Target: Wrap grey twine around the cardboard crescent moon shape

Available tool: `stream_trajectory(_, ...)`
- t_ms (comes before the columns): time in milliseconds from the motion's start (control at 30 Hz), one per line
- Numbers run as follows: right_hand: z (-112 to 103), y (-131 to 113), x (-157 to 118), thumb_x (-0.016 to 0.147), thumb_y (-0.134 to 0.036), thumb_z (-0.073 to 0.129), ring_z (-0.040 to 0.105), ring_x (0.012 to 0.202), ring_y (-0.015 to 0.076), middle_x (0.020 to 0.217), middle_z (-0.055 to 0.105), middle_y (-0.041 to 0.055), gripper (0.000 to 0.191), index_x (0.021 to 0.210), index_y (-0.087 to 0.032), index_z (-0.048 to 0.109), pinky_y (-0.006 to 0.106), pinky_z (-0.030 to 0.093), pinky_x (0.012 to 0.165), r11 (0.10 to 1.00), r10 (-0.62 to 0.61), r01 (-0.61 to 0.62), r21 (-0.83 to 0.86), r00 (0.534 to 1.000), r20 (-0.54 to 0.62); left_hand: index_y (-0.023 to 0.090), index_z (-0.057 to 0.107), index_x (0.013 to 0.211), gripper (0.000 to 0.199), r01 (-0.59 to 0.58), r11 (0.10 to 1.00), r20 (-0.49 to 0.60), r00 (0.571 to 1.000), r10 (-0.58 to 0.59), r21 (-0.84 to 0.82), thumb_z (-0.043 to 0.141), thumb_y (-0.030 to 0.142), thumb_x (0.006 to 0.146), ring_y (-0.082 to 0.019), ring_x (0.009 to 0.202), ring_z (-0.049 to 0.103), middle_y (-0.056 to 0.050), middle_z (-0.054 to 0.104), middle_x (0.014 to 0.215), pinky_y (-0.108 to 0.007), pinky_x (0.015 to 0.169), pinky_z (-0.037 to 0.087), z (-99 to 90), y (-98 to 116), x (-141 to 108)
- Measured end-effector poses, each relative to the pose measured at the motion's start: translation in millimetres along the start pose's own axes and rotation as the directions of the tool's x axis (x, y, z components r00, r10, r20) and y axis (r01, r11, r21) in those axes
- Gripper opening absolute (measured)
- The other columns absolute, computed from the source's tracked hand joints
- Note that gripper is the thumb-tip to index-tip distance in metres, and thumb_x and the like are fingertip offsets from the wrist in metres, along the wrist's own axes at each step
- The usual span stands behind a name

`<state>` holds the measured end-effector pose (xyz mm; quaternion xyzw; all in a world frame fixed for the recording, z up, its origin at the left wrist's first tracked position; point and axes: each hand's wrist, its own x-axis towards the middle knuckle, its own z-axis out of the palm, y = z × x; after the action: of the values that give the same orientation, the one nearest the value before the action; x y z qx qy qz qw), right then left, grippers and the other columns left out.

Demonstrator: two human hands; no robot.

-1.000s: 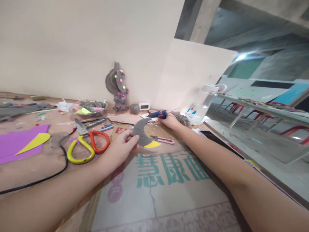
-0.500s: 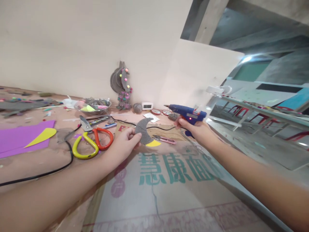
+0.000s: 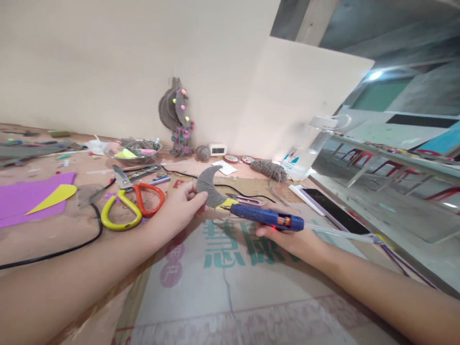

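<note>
The table carries a printed cardboard sheet. Over it, the right hand is curled around a blue glue gun. Beyond the sheet's left edge lie red-and-yellow-handled scissors. Near its far left corner, the left hand pinches 1 grey crescent, its yellow end by the nozzle; from here I can't see whether they touch.

The head camera looks forward and down.
</note>
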<state>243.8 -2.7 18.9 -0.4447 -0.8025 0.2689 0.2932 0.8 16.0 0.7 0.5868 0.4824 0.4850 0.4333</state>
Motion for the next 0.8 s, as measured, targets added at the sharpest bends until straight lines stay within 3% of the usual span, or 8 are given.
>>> stream_trajectory(200, 3.6, 0.9, 0.0, 0.074, -0.042, 0.062, 0.057, 0.072, 0.0183, 0.078, 0.061, 0.001, 0.022, 0.083, -0.022, 0.059, 0.028, 0.045, 0.063, 0.997, -0.019, 0.017, -0.069, 0.999, -0.031, 0.019, 0.05, 0.068, 0.01, 0.003, 0.999, -0.011, 1.0, -0.003, -0.034, 0.053, 0.026, 0.074, -0.01, 0.049, 0.051, 0.005, 0.056, 0.052, -0.021, 0.047, 0.035, 0.6, -2.3, 0.7)
stream_trajectory(433, 4.3, -0.5, 0.9, 0.074, -0.043, 0.063, 0.055, 0.07, 0.0176, 0.072, 0.058, 0.0016, 0.024, 0.073, -0.02, 0.057, 0.028, 0.045, 0.063, 0.989, -0.04, 0.038, -0.146, 0.999, -0.011, 0.018, 0.051, 0.069, 0.009, 0.004, 0.998, -0.002, 1.0, -0.004, -0.065, 0.054, 0.026, 0.074, -0.01, 0.049, 0.052, 0.005, 0.057, 0.052, -0.02, 0.047, 0.037, 0.5, -1.9, 1.2)
stream_trajectory(667, 5.5, 1.1, 1.7, 0.075, -0.043, 0.062, 0.058, 0.083, 0.0194, 0.089, 0.063, 0.004, 0.024, 0.08, -0.02, 0.059, 0.029, 0.046, 0.073, 0.987, -0.049, 0.045, -0.157, 0.998, -0.025, 0.018, 0.05, 0.069, 0.01, -0.003, 1.0, 0.002, 1.0, 0.003, 0.001, 0.051, 0.025, 0.076, -0.009, 0.049, 0.05, 0.005, 0.056, 0.053, -0.018, 0.045, 0.032, 0.5, 0.0, -0.9)
stream_trajectory(800, 6.2, 0.3, 3.2, 0.073, -0.044, 0.064, 0.058, 0.077, 0.0186, 0.081, 0.062, 0.0034, 0.026, 0.075, -0.019, 0.057, 0.028, 0.046, 0.068, 0.977, -0.087, 0.079, -0.199, 0.996, -0.03, 0.019, 0.049, 0.07, 0.01, -0.004, 1.0, 0.011, 1.0, 0.004, -0.004, 0.05, 0.026, 0.078, -0.009, 0.051, 0.051, 0.006, 0.056, 0.054, -0.018, 0.047, 0.034, -0.1, -0.8, -1.5)
